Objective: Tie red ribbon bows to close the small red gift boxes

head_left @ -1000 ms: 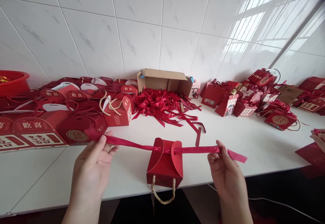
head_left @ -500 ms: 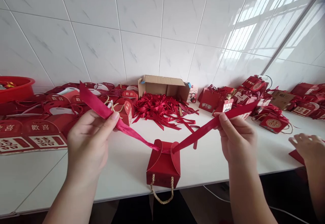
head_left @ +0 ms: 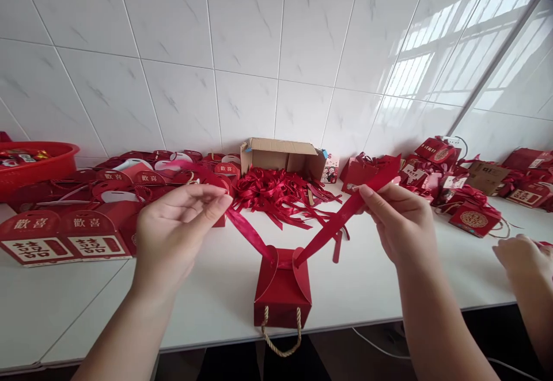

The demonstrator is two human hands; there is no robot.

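A small red gift box [head_left: 283,286] stands near the table's front edge, its gold rope handle [head_left: 281,351] hanging over that edge. Through its two curved top flaps runs a red satin ribbon [head_left: 334,224], whose two ends rise in a V. My left hand [head_left: 184,225] pinches one end between thumb and fingertips, up and to the left of the box. On the other side my right hand [head_left: 395,220] pinches the other end, with a tail of ribbon sticking up past the fingers. The ribbon is not knotted.
Behind the box, red ribbons [head_left: 280,191] spill from an open cardboard carton [head_left: 283,146]. Folded red boxes [head_left: 64,234] and a red basin [head_left: 64,165] are at left. Finished-looking gift boxes [head_left: 474,220] are piled at right. Another person's hand [head_left: 525,257] is at far right.
My hands have come closer together, the left one moving right toward the middle. The ribbon's sides stand steeper. The other person's hand has shifted slightly, and the view has tilted a little.
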